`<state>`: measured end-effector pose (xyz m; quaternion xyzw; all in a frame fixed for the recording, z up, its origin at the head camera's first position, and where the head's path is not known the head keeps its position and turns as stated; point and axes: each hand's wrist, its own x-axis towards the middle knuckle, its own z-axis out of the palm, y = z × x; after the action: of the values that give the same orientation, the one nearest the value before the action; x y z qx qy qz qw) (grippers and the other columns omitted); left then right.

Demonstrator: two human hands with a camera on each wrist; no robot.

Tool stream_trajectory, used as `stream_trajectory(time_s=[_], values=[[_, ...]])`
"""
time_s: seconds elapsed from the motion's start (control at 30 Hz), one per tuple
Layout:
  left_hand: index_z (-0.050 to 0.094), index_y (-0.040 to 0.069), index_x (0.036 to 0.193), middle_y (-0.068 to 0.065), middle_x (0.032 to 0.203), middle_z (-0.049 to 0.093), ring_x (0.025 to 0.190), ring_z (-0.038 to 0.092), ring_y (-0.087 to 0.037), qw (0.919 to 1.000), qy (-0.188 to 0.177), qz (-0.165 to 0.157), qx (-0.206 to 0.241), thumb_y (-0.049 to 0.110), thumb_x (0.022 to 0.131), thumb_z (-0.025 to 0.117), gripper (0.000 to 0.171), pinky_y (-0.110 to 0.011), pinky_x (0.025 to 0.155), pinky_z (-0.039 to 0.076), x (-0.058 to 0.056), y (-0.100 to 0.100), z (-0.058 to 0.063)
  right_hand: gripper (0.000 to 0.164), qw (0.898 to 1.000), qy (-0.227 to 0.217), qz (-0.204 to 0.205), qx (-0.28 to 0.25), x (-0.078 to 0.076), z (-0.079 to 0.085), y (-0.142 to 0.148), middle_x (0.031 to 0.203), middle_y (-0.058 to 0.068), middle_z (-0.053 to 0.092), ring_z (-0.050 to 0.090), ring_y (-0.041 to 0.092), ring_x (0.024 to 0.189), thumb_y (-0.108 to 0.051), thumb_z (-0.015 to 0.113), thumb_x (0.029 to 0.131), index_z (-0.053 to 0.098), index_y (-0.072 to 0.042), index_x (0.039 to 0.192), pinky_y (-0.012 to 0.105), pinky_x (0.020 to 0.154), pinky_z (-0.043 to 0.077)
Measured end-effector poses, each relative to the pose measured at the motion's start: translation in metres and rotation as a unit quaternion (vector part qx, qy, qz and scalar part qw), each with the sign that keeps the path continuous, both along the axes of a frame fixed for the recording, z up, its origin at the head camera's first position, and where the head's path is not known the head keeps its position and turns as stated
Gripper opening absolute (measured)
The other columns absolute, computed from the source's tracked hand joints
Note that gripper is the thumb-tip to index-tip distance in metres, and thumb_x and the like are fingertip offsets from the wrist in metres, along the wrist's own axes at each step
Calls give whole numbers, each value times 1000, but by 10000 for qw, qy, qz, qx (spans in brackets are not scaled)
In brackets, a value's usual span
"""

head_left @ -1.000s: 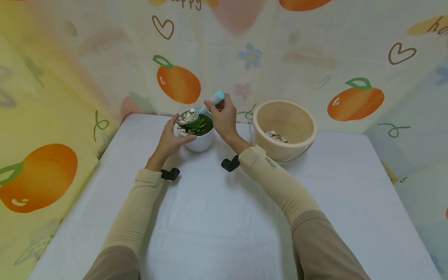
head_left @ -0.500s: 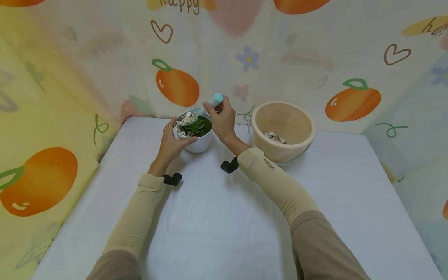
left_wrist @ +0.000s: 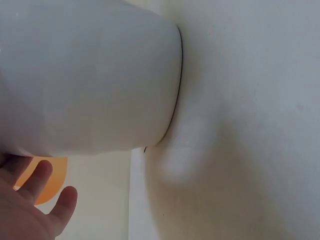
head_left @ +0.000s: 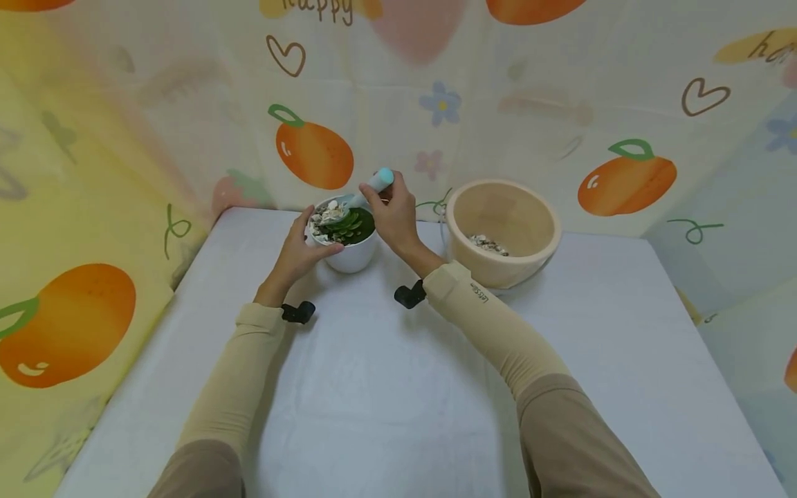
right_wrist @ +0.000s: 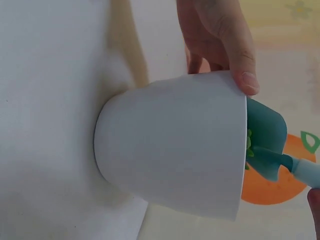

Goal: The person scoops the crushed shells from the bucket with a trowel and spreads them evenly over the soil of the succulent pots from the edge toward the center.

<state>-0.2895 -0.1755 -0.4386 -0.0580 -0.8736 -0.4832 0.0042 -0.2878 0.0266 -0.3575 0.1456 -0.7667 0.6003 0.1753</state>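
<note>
Thumb and fingers of my left hand grip the white pot at its rim; it stands upright on the table and should be stiff, smooth, best held there. Pale pebbles show left of the succulent, whose leaves look easily bruised. The probably light trowel, pinched in my right hand, crowds them with its blade. Farther right stands the beige tub.

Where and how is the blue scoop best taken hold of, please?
Probably by its handle, from the right, where the right hand holds it: the handle slants up and right, above the white pot, while the wide blade sits lower, beside the plant.
</note>
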Motion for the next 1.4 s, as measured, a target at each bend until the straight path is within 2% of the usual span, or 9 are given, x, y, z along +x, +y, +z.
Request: stream_trajectory(time_s=[0.23,0.4,0.5,0.6,0.83,1.03,1.17,1.4], values=[[12,20,146,-7,150,18,137,19,-26,9996,93,256,102,51,64,75,108,-52,109,20,6,5,0,38,9998,175,-79,9,2,1,-3,96,11,66,63,17,85,-29,59,86,49,-3,111,22,78,52],[15,14,145,-8,147,24,135,23,-26,9982,389,446,-9,54,63,75,109,-51,109,21,8,9,-2,39,9988,457,-131,99,6,3,-7,93,10,67,64,15,84,-32,60,85,50,-5,111,20,75,52],[19,11,144,-10,144,29,132,26,-27,9968,603,484,-180,55,62,74,109,-50,107,25,9,13,-2,41,9978,598,-216,164,9,3,-6,91,10,68,65,15,82,-33,62,84,51,-4,110,20,72,52],[21,8,142,-12,142,32,130,28,-27,9963,728,385,-260,56,62,74,108,-50,106,27,9,16,-2,41,9968,700,-328,188,9,4,-3,88,10,68,65,15,80,-32,64,83,52,-3,110,22,70,51],[17,13,144,-11,145,25,132,25,-26,9984,509,98,-219,50,66,75,104,-50,108,23,5,6,3,37,9970,702,-309,95,10,8,-4,87,11,68,65,17,82,-25,66,82,53,-5,110,25,73,52],[12,18,146,-8,150,18,137,20,-27,9997,254,14,-72,48,67,75,105,-51,110,19,3,2,1,33,9977,582,-299,178,29,25,-9,90,18,67,66,25,85,-16,63,84,52,2,109,28,76,53],[12,18,146,-6,150,18,137,20,-25,9994,312,150,74,50,65,75,107,-50,110,20,5,6,-2,32,9980,531,-325,132,34,29,-9,91,19,67,65,26,84,-15,63,84,51,3,108,30,76,53],[16,12,145,-11,145,26,132,27,-26,9958,708,584,-63,55,63,74,109,-50,108,24,14,16,-3,33,9980,498,-379,129,34,26,-12,91,17,67,65,24,83,-16,63,84,52,2,109,29,73,53]])
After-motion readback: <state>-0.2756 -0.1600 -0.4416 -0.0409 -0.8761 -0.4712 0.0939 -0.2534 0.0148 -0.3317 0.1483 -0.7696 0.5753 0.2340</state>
